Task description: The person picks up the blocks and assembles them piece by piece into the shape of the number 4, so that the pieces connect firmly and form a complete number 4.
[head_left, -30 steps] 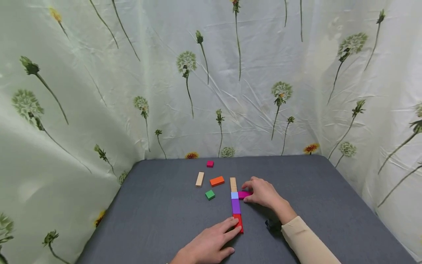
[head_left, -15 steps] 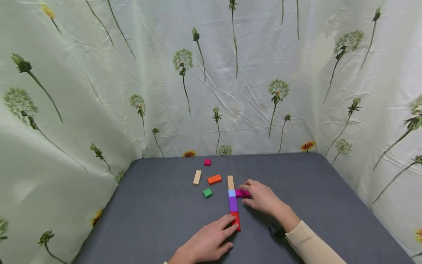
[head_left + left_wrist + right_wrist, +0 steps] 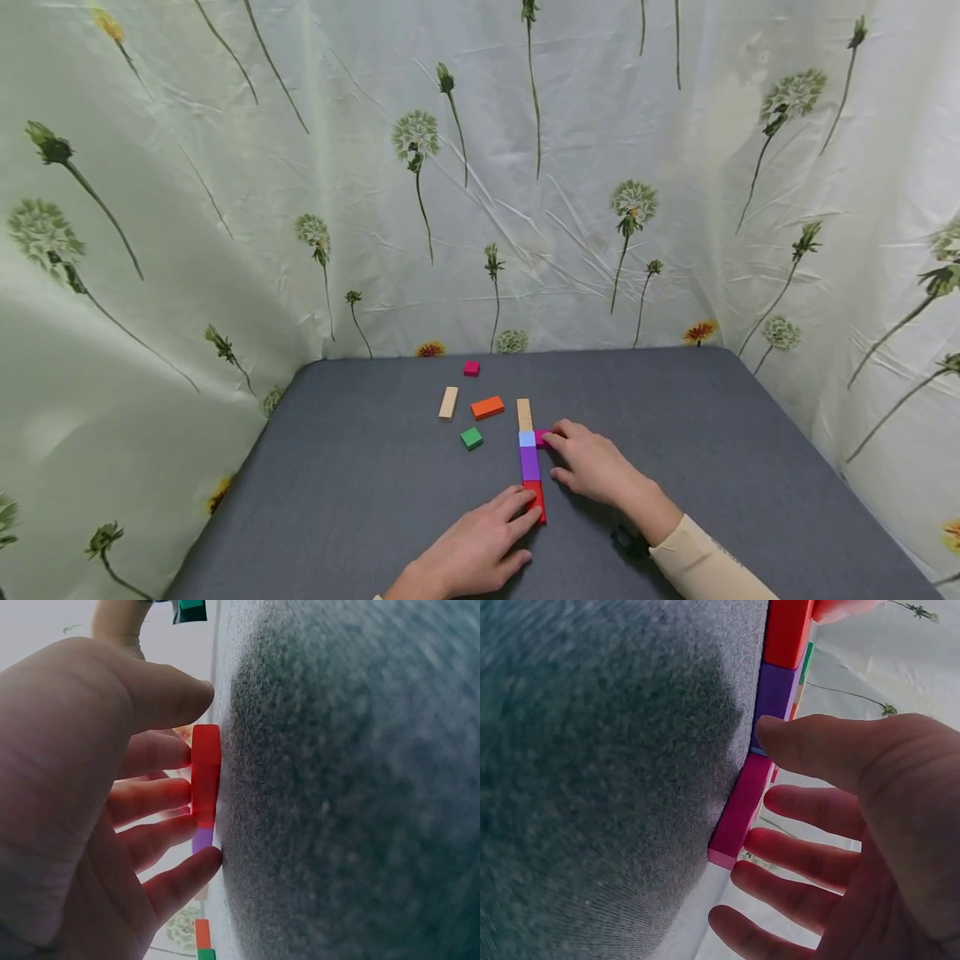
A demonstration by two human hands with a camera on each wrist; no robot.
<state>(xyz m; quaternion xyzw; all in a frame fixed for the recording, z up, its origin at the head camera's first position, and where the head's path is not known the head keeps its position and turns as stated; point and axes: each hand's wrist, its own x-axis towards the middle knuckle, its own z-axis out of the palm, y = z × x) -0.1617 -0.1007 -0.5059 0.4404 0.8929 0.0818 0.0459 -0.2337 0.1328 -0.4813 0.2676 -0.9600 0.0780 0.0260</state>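
Observation:
A row of flat blocks lies on the grey table: a plain wood block (image 3: 524, 414), a light blue block (image 3: 527, 438), a purple block (image 3: 529, 463) and a red block (image 3: 537, 513). A magenta block (image 3: 740, 806) extends to the right from the light blue one. My left hand (image 3: 480, 543) rests its fingertips on the red block, with its thumb apart from it. Extended fingers of my right hand (image 3: 600, 467) touch the top of the magenta block and partly hide it in the head view. The right thumb is off the magenta block, near the purple block.
Left of the row lie another wood block (image 3: 448, 403), an orange block (image 3: 487, 407) and a green block (image 3: 472, 438). A small crimson block (image 3: 471, 368) is near the back edge. Behind the table (image 3: 360, 483) hangs a floral curtain (image 3: 570, 225).
My right hand has loosened from the magenta block's sides, its thumb drawing back toward me while fingers stay on top. The left hand stays on the red block. The head view has shifted slightly.

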